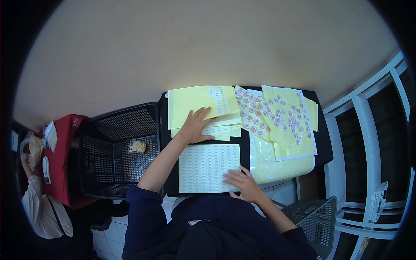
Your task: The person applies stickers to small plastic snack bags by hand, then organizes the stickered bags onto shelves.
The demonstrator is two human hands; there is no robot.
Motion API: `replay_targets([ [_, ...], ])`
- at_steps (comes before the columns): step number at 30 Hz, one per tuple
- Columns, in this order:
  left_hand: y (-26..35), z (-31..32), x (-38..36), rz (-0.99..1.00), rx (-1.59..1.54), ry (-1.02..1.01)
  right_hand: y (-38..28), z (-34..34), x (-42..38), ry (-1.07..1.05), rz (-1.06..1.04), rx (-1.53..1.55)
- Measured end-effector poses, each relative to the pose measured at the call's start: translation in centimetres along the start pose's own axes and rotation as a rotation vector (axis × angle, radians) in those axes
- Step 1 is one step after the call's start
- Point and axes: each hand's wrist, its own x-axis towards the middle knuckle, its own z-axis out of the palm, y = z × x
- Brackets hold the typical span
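My left hand [196, 126] rests with fingers spread on a stack of pale yellow sheets [186, 102] on the black table. A few small printed labels remain along the right part of the top sheet, and more printed sheets stick out beneath it. Closer to my body lies a sheet of small labels [203, 169], covered in rows of tiny print too small to read. My right hand [243, 185] is at this sheet's right edge, fingers stretched out and slightly blurred over the labels. Neither hand visibly grips anything.
Yellow sheets with round red-and-white stickers [286, 117] overlap at the table's right. A black plastic crate [119, 117] stands left, holding a small clear packet [138, 146]. Beyond it, another person [43, 208] sits by a red-covered table [65, 151]. A grey-green basket [314, 225] stands lower right.
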Motion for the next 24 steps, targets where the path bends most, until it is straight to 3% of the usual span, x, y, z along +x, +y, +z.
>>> replay_targets([
  [2,-0.2,0.3,0.2,0.041,-0.025,0.001,-0.5,-0.1,0.8,0.079,0.050,0.034],
  [4,-0.7,0.3,0.4,0.201,-0.076,0.012,-1.0,0.0,1.7,0.190,0.165,-0.047],
  [6,-0.9,0.1,0.4,0.202,-0.117,0.007,-0.5,0.2,2.0,0.163,0.178,-0.064],
  [11,-0.3,-0.9,-0.4,0.150,-0.296,0.121,0.8,-0.9,2.7,0.108,0.162,-0.060],
  [14,0.6,-1.5,-1.2,0.085,-0.275,0.113,2.6,-1.4,3.7,0.185,0.247,-0.060],
  [16,0.6,-1.1,-1.4,0.003,-0.233,0.065,3.9,-1.2,4.5,0.351,0.384,-0.127],
  [20,-0.2,0.5,-0.4,-0.044,-0.221,0.070,5.1,-1.9,5.5,0.398,0.410,-0.289],
  [24,-0.3,1.3,0.0,-0.004,-0.232,0.062,7.2,-2.4,6.6,0.513,0.390,-0.241],
])
